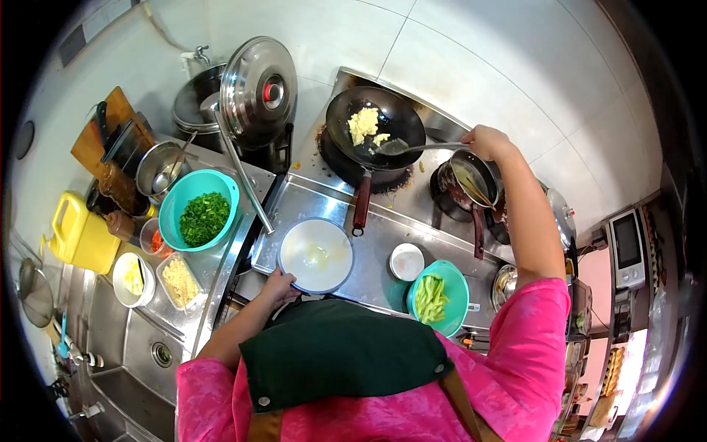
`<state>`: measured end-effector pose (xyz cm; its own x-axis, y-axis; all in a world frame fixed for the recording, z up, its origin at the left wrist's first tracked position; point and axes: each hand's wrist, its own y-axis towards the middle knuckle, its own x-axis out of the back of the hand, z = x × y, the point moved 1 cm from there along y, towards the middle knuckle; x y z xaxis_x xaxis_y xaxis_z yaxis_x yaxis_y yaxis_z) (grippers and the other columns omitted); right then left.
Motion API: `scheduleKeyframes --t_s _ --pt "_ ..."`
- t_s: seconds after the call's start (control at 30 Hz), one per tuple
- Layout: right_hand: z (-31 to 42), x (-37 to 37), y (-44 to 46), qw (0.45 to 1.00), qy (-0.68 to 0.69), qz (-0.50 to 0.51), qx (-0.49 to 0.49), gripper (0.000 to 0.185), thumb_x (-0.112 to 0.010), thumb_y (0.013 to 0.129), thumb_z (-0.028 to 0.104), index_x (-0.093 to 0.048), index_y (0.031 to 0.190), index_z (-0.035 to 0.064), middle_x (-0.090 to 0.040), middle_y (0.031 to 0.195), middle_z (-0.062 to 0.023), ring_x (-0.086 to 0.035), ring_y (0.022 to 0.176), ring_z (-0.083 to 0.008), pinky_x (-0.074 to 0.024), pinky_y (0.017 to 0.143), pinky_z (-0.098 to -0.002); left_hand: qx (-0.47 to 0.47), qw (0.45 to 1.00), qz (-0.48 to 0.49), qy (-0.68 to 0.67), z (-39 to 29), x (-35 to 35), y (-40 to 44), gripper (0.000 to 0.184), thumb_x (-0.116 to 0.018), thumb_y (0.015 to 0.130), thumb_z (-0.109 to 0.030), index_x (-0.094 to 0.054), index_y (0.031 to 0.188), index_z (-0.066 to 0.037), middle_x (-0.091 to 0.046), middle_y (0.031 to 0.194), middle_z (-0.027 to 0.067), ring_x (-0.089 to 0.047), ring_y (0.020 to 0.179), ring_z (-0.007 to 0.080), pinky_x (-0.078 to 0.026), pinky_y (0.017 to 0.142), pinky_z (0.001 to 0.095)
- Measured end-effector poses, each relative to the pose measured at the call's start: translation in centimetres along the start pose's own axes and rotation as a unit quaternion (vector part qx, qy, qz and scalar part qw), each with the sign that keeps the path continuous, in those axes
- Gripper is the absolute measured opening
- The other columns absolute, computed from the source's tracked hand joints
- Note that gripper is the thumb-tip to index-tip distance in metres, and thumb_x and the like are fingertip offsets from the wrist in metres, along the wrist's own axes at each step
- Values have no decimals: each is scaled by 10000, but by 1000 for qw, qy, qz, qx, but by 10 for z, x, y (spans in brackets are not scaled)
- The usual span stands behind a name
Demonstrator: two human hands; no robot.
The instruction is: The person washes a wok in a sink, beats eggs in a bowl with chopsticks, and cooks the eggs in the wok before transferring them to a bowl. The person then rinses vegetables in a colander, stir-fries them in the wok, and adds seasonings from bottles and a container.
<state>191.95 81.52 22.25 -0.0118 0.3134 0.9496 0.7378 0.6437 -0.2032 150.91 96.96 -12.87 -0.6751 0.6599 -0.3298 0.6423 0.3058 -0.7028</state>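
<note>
My left hand (pixel 279 288) grips the near-left rim of a white bowl (pixel 317 255), which has a little pale yellow residue in it. My right hand (pixel 487 142) is closed round the handle of a spatula (pixel 394 146), whose blade is inside the black wok (pixel 394 118). Scrambled egg (pixel 363 125) lies in the left part of the wok, with a smaller piece beside the blade. The wok sits on the stove, its dark red handle pointing toward me.
A teal bowl of chopped greens (pixel 205 219) stands left, near a tub of minced pieces (pixel 180 281) and a yellow jug (pixel 81 234). On the right are a saucepan (pixel 464 184), a small white bowl (pixel 406 262) and a teal colander of pale green slices (pixel 431 298). A large lid (pixel 254 92) leans behind.
</note>
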Motion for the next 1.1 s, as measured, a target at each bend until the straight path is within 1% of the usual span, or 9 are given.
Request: scheduleKeyframes --t_s 0.23,0.37,0.5,0.6,0.67,0.8,0.87,0.93,1.1 --pt "29 -48 23 996 -36 -85 -19 373 -485 775 70 -587 1088 247 -603 1017 -99 -580 926 -260 -466 775 -362 8 998 -28 47 -1 3 -6 484 -397 754 -6 -281 1220 -62 -513 914 183 -592 576 235 -518 436 282" --pt "32 -3 -1 995 -64 -65 -30 393 -494 756 56 -600 1062 278 -629 941 -73 -603 864 -231 -479 735 -347 -7 998 -42 37 -2 9 -13 485 -390 760 -14 -278 1230 -61 -531 903 193 -596 569 222 -518 444 268" --pt "-14 9 6 998 -41 -35 29 312 -555 734 92 -635 1016 197 -644 878 -86 -622 740 -208 -486 649 -323 -15 1000 -21 17 -11 9 -19 464 -385 771 -24 -278 1222 -43 -542 887 188 -595 568 207 -507 427 252" --pt "-27 -8 10 988 133 76 20 271 -574 732 89 -641 995 100 -635 719 -116 -568 565 -138 -465 587 -284 -8 999 -42 15 -18 6 -26 456 -385 774 -25 -283 1219 -35 -548 888 185 -592 569 203 -499 423 242" --pt "-22 -35 12 983 175 61 15 278 -548 746 79 -623 1013 69 -635 742 -93 -570 632 -140 -454 609 -282 -16 999 -47 8 -22 6 -27 467 -391 773 -26 -286 1227 -45 -542 923 187 -594 610 207 -500 444 246" --pt "2 -108 10 983 167 -74 -13 302 -523 772 160 -608 1057 215 -617 907 -140 -602 807 -298 -470 699 -362 -37 998 -58 11 -25 14 -23 443 -403 757 -7 -334 1193 -43 -541 981 158 -610 706 228 -541 501 298" --pt "20 -137 8 972 195 -109 -73 300 -496 788 173 -600 1066 218 -611 892 -150 -597 803 -305 -468 708 -365 -74 996 -56 -7 -31 13 -25 448 -413 751 -23 -340 1192 -60 -533 1017 131 -601 772 237 -539 548 320" --pt "23 -180 18 962 223 -145 -58 290 -513 788 181 -601 1062 218 -615 886 -141 -595 806 -309 -467 709 -372 -90 995 -51 -12 -45 7 -36 452 -420 743 -33 -344 1188 -59 -532 1017 130 -593 793 240 -534 589 340" --pt "43 -217 22 932 333 -135 -45 347 -564 779 203 -553 1124 240 -607 923 -149 -598 809 -305 -464 719 -377 -120 989 -58 -56 -80 2 -48 444 -418 736 -4 -346 1174 -5 -528 983 170 -599 676 230 -533 492 268"
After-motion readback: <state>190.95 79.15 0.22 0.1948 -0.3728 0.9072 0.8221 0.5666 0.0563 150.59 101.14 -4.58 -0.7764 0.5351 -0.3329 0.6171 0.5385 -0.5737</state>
